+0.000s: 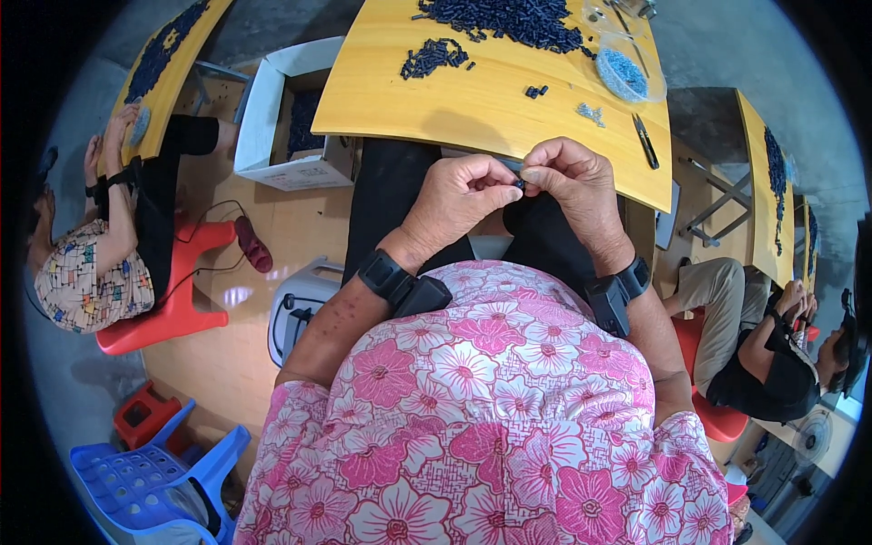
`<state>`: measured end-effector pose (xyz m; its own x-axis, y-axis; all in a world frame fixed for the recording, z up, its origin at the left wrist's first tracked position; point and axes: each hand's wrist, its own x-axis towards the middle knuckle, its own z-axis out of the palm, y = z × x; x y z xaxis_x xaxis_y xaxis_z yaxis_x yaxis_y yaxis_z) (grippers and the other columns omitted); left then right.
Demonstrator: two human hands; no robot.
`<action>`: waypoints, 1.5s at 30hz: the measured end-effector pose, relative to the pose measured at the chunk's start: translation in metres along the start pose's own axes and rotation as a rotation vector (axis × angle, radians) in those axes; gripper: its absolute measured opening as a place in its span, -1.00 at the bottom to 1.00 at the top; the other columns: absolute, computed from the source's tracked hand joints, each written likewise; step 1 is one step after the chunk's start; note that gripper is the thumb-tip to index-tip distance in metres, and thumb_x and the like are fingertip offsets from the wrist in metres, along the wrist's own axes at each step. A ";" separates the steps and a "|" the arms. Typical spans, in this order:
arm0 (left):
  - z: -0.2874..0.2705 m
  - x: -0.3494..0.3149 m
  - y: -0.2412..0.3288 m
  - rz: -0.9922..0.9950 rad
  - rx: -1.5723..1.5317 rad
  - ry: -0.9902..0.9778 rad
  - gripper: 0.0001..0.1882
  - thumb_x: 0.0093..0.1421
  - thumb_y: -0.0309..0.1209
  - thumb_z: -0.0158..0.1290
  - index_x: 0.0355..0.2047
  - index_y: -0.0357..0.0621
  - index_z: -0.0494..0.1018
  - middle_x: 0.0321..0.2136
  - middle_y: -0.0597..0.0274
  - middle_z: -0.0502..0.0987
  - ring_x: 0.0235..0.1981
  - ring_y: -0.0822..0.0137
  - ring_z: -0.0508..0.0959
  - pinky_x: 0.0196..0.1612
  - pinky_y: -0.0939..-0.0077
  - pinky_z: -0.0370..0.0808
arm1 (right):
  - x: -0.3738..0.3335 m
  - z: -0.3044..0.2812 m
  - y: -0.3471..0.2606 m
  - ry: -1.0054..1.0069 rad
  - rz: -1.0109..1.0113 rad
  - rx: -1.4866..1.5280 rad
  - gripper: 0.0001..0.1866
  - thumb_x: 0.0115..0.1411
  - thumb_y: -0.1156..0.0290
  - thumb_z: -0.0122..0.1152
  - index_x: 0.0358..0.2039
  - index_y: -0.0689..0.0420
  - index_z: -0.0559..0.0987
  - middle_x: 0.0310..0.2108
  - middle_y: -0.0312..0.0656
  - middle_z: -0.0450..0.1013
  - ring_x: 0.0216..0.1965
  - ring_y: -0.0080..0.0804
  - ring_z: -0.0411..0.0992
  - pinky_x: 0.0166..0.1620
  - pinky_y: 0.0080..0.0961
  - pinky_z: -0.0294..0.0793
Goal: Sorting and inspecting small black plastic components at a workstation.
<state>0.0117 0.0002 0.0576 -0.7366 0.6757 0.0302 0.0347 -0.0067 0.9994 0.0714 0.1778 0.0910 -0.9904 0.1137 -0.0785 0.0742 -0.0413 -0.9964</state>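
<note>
The left hand (pixel 468 195) grips a small dark piece (pixel 519 184) between thumb and forefinger. The right hand (pixel 577 182) meets it there, thumb and forefinger pinched together at the piece; whether they hold it too, or some tinier part, cannot be told. The piece is up in the air over the lap, by the near edge of the yellow wooden table (pixel 372 100). Each wrist wears a black band.

On the table, a big heap of dark pieces (pixel 509 20) lies at the far side, with a smaller pile (pixel 434 58) in front of it. Nearer the right hand are a few loose dark pieces (pixel 536 92), some tiny clear bits (pixel 590 113), a black pen-like tool (pixel 646 142) and a clear tub (pixel 658 89) of blue bits (pixel 623 74)
</note>
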 end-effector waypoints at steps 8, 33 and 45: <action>0.000 -0.001 -0.002 0.003 0.028 -0.001 -0.89 0.10 -0.48 0.15 -0.37 -0.26 0.53 -0.49 0.35 0.56 -0.44 0.62 0.48 -0.33 0.72 0.43 | -0.001 0.000 -0.001 -0.026 -0.020 -0.094 -0.91 0.08 0.64 0.19 -0.37 0.23 0.55 -0.42 -0.33 0.50 -0.40 -0.64 0.44 -0.28 -0.66 0.47; 0.004 -0.005 -0.016 -0.059 -0.020 0.055 -0.88 0.14 -0.50 0.11 -0.33 -0.32 0.52 -0.47 0.32 0.55 -0.43 0.57 0.49 -0.32 0.69 0.45 | 0.001 0.015 0.018 0.091 0.042 -0.088 -0.92 0.06 0.64 0.22 -0.38 0.25 0.58 -0.42 -0.28 0.53 -0.40 -0.63 0.46 -0.31 -0.68 0.48; 0.002 -0.005 -0.017 -0.174 -0.370 -0.002 -0.84 0.19 -0.49 0.06 -0.27 -0.36 0.49 -0.37 0.15 0.58 -0.37 0.48 0.55 -0.24 0.65 0.51 | 0.001 0.007 0.022 0.044 0.216 0.262 -0.86 0.13 0.55 0.18 -0.29 0.31 0.58 -0.47 -0.19 0.52 -0.49 -0.53 0.45 -0.34 -0.64 0.49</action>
<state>0.0155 -0.0017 0.0403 -0.7090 0.6913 -0.1393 -0.3355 -0.1568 0.9289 0.0714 0.1701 0.0694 -0.9488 0.1166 -0.2935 0.2434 -0.3220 -0.9149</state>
